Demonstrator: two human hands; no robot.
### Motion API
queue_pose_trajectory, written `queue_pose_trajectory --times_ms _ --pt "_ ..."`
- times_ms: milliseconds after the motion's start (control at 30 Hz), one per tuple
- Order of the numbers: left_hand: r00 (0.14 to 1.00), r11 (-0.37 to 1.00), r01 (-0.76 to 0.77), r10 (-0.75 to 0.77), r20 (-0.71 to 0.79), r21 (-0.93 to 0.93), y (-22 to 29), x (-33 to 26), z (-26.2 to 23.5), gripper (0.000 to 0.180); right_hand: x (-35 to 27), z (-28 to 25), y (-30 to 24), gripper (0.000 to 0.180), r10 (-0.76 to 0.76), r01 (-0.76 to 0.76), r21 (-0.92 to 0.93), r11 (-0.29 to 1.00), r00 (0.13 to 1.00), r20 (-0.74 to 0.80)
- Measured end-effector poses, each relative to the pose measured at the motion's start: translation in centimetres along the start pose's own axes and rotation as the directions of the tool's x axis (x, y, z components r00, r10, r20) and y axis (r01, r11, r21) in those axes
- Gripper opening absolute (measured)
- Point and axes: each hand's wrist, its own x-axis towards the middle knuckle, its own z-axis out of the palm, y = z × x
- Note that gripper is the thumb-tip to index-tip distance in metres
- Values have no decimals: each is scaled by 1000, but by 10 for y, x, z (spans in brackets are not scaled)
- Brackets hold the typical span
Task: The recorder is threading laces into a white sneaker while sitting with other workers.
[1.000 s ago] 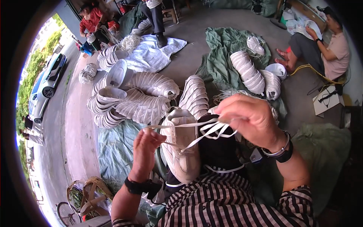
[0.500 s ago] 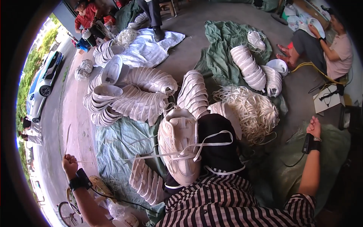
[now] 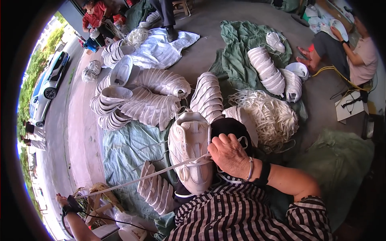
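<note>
A white sneaker upper [image 3: 189,132] lies on my lap, its heel opening away from me. One pale shoelace [image 3: 140,175] stretches taut from its lower eyelets out to the far left. At that end my left hand [image 3: 62,199] closes on the lace, small and partly hidden near the picture's rim. My right hand [image 3: 230,156] is closed at the right edge of the upper, pinching lace beside the eyelets. The exact hold of its fingertips is hidden. Beneath lies black cloth [image 3: 231,126] on my lap.
Stacked uppers [image 3: 148,102] lie ahead, with a smaller stack [image 3: 155,188] by my left side. A heap of loose laces [image 3: 267,116] sits to the right. A wicker item [image 3: 102,197] is near my left arm. People work nearby, one seated at right [image 3: 358,56].
My right hand has come in from the far right to the upper and closed there. My left hand has moved down and outward, drawing the lace tighter.
</note>
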Motion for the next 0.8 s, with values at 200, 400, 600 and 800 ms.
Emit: queue_pose_trajectory --times_ms 200,400,600,800 --pt "985 979 -117 92 147 170 -16 -169 167 24 -23 -46 40 23 -23 -379 854 357 910 414" --pt "574 962 -252 64 817 102 -46 -408 276 17 -104 -98 129 22 583 309 633 -710 762 281" --pt "43 967 -240 -81 996 89 -53 -538 308 13 -250 -187 239 41 840 573 684 -451 532 108" --pt "-96 829 -558 -33 995 -26 -49 -557 309 10 -415 -238 326 43 946 277 961 -14 315 -77"
